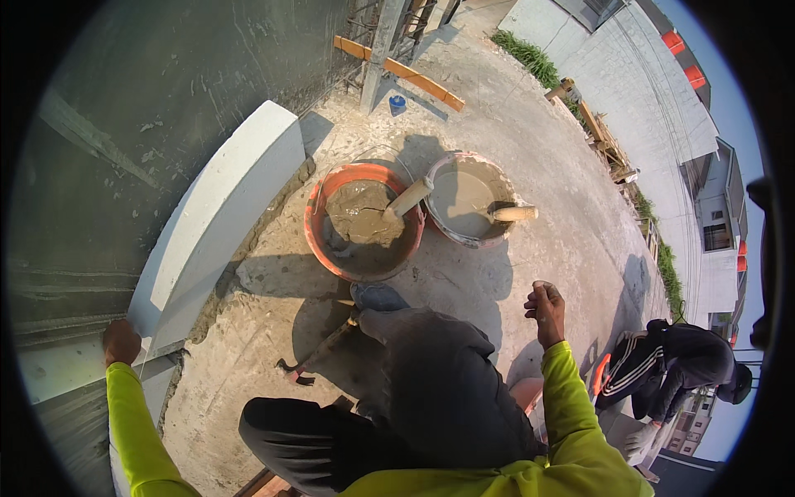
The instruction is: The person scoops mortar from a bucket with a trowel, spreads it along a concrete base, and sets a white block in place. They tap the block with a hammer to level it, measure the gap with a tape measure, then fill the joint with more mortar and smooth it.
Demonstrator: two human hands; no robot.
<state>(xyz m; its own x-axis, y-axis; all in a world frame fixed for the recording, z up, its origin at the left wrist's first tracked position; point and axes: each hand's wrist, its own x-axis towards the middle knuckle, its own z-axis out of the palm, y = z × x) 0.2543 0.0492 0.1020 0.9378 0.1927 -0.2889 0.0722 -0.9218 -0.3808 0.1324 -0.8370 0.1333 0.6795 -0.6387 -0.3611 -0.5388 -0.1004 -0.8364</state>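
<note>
At lower left, my left hand point(122, 341) is closed at the near end of a long white block point(217, 211) beside the dark plastered wall point(116, 116); what its fingers grip is unclear. A thin pale line hangs beside it. My right hand point(546, 308) is raised right of my knee with fingertips pinched; anything between them is too small to make out. Ahead, an orange-rimmed bucket point(323, 224) of grey mortar and a paler bucket point(460, 236) of watery mix each hold a wooden-handled tool. A hammer point(319, 352) lies by my foot.
A co-worker in dark clothing point(679, 364) crouches at right. An orange plank point(422, 83) crosses a post point(377, 62), with a small blue container point(397, 105) nearby. Timber point(604, 132), grass and white walls line the concrete ground's point(571, 232) far side.
</note>
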